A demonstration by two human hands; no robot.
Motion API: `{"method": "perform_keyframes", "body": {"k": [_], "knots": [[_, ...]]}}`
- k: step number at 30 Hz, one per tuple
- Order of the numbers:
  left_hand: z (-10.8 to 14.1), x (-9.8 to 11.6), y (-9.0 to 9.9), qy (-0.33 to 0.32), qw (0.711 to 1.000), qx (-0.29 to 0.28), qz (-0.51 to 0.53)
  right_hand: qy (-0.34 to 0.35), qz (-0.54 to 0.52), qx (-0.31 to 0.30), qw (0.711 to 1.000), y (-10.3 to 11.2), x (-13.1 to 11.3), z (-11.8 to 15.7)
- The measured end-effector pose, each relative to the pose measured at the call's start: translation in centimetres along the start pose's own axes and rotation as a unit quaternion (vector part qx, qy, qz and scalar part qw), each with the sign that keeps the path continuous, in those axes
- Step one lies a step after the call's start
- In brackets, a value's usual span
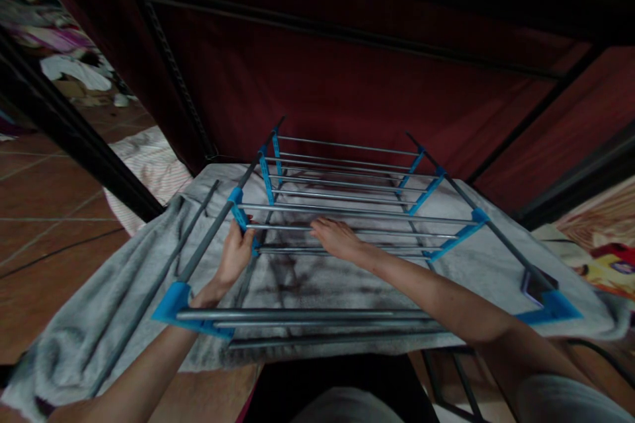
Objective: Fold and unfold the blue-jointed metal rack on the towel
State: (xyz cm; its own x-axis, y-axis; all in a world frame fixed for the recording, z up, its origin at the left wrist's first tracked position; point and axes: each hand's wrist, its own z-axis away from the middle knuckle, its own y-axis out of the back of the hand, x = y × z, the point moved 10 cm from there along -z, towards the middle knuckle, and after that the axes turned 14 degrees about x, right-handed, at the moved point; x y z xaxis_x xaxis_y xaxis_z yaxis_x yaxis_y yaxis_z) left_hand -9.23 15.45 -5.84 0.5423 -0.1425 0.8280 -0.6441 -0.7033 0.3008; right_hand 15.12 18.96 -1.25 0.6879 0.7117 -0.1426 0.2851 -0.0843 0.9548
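Note:
A rack of grey metal tubes [347,213] joined by blue plastic brackets [461,238] lies on its side on a grey blanket. My left hand [235,252] is closed around a blue bracket [240,213] on the rack's left side, where a thin rod's end meets it. My right hand [337,238] is wrapped over that same thin rod [282,227], near its middle. Its fingertips are partly hidden behind the hand. Nearest my body, thicker tubes run between two blue corner pieces, the left one [173,301] and the right one [553,307].
The grey blanket [476,284] covers the surface under the rack. A loose grey tube [153,291] lies along its left side. A phone [538,285] rests by the right corner piece. A dark red panel [347,92] stands behind. Striped cloth [149,168] lies on the tiled floor.

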Motion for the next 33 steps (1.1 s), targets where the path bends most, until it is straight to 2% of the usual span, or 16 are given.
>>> {"method": "perform_keyframes", "body": {"k": [9,18,27,33], "knots": [[0.0,0.6,0.0,0.003,1.000,-0.016,-0.001,0.005,0.002,-0.009,1.000,-0.5,0.3,-0.1],[0.0,-0.4,-0.6,0.022,0.999,-0.027,0.015,0.026,-0.024,-0.029,0.999,0.3,0.1,-0.6],[-0.1,-0.3,-0.5,0.011,1.000,-0.025,-0.005,0.015,-0.036,0.013,0.999,0.3,0.4,-0.6],[-0.2,0.0,-0.5,0.001,1.000,-0.026,-0.017,-0.017,-0.045,0.032,0.998,0.6,0.6,-0.5]]}}
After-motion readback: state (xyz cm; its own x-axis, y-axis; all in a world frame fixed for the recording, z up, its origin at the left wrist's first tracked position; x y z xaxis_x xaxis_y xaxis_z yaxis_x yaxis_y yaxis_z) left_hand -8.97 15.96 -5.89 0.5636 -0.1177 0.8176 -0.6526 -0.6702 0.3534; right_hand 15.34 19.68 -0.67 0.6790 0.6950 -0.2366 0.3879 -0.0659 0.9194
